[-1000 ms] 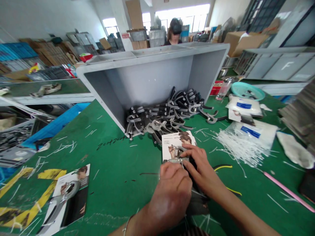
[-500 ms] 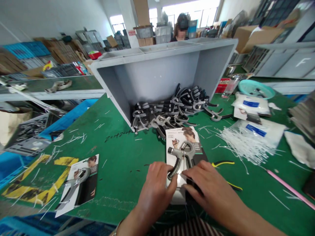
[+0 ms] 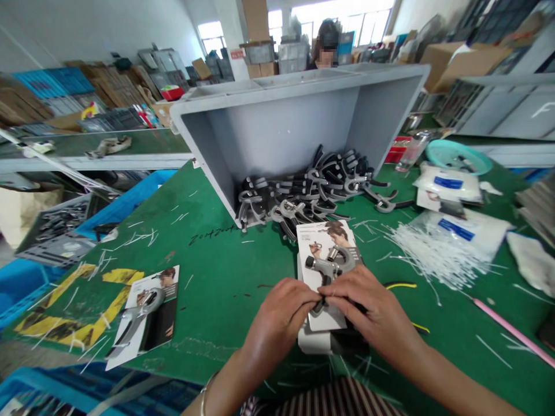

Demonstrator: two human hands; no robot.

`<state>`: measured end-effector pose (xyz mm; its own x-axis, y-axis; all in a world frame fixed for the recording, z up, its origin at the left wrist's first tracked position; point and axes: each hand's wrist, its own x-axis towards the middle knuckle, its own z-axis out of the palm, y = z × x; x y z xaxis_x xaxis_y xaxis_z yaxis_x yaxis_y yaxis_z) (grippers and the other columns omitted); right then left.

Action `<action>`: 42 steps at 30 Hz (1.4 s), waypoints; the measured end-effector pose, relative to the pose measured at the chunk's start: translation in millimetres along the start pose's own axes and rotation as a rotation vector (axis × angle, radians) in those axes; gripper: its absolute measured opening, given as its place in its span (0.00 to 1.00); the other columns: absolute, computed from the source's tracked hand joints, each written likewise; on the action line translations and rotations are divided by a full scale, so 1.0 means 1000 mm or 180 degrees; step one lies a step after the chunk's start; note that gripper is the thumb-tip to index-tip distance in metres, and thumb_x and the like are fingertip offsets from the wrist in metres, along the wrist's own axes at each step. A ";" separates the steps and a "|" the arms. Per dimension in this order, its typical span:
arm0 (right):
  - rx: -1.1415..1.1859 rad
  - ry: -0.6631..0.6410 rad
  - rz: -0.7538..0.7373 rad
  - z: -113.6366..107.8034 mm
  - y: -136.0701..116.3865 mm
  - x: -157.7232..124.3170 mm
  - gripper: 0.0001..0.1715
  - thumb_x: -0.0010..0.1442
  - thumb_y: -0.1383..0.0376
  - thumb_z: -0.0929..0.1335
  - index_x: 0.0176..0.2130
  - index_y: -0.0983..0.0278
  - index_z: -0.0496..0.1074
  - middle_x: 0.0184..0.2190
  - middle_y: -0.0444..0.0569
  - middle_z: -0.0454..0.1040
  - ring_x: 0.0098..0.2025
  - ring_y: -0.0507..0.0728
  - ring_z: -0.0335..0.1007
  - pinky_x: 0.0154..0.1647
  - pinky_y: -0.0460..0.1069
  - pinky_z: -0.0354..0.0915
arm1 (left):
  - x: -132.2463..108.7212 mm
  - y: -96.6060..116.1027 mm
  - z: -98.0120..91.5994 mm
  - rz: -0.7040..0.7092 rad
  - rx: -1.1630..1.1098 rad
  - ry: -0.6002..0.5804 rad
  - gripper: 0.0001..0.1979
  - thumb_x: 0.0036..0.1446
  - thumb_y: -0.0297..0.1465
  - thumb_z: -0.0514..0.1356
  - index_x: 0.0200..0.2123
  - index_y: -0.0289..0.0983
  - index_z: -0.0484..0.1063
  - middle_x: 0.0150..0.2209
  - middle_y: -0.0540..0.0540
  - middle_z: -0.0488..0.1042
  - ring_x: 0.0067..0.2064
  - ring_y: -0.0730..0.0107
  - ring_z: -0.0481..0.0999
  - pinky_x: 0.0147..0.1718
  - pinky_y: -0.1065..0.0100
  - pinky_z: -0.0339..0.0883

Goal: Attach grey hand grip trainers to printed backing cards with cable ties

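A grey hand gripper (image 3: 328, 267) lies on a printed backing card (image 3: 319, 249) on top of a stack of cards (image 3: 312, 341) on the green table (image 3: 217, 266). My left hand (image 3: 281, 320) and my right hand (image 3: 368, 312) meet over the gripper's lower handle, fingertips pinched together at the card's middle. What the fingertips pinch is too small to make out. Behind the card a heap of loose hand grippers (image 3: 312, 193) spills out of a grey bin (image 3: 277, 121) lying on its side.
A finished card with a gripper (image 3: 145, 315) lies at the left near the table edge. White cable ties (image 3: 427, 251) and white bags (image 3: 451, 190) are at the right, with yellow-handled cutters (image 3: 401, 286) and a pink stick (image 3: 511, 332). A person sits behind the bin.
Both hands have moved up the card and closed into a pinch at the gripper's handle. The view has shifted slightly, so everything sits a little further right.
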<state>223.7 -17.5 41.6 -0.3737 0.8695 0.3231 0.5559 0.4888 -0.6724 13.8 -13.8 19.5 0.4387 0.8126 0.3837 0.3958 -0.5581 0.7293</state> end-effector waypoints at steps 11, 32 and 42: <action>-0.0552 -0.0362 0.0059 -0.016 0.009 -0.011 0.09 0.68 0.64 0.66 0.34 0.60 0.71 0.31 0.47 0.74 0.36 0.59 0.64 0.40 0.54 0.58 | 0.009 0.000 0.016 -0.0930 -0.0772 0.0159 0.04 0.57 0.24 0.65 0.35 0.38 0.77 0.33 0.49 0.78 0.36 0.70 0.76 0.38 0.71 0.68; -0.0904 -0.0531 -0.0133 -0.010 -0.002 -0.004 0.13 0.69 0.63 0.63 0.33 0.61 0.71 0.31 0.48 0.73 0.37 0.60 0.63 0.42 0.55 0.57 | 0.011 0.000 0.017 -0.0635 -0.0664 0.0073 0.04 0.58 0.25 0.64 0.37 0.38 0.78 0.35 0.48 0.79 0.39 0.68 0.78 0.41 0.69 0.70; -0.1007 -0.0330 -0.0117 -0.003 -0.007 0.001 0.11 0.67 0.57 0.66 0.40 0.61 0.73 0.35 0.46 0.78 0.40 0.58 0.69 0.44 0.53 0.61 | 0.003 -0.020 0.012 -0.0005 0.0309 0.0241 0.23 0.51 0.34 0.62 0.50 0.65 0.74 0.40 0.58 0.83 0.37 0.55 0.82 0.33 0.61 0.77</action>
<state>222.1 -20.0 48.2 -0.4624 0.8469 0.2627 0.7375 0.5318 -0.4162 16.5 -2.3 -0.8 0.3774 0.8217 0.4269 0.4744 -0.5675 0.6730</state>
